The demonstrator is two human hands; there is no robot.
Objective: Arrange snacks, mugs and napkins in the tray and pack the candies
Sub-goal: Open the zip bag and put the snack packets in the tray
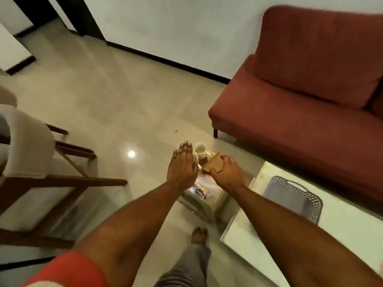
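Note:
My right hand [227, 172] grips a stack of brown napkins [213, 164] above a small glass side table [204, 206]. My left hand [183, 166] is stretched flat with its fingers together, holding nothing, just left of a white mug [200, 149]; a second mug is partly hidden behind that hand. A clear plastic bag of snacks or candies [204, 188] lies on the small table below both hands. The grey perforated tray [296, 198] with a dark handle sits empty on the pale low table [342, 235] to the right.
A red sofa [306, 96] fills the right side behind the low table. A beige armchair with wooden legs [31, 162] stands at the left. Glossy tiled floor [116, 96] stretches ahead. My bare foot [199, 235] is below the small table.

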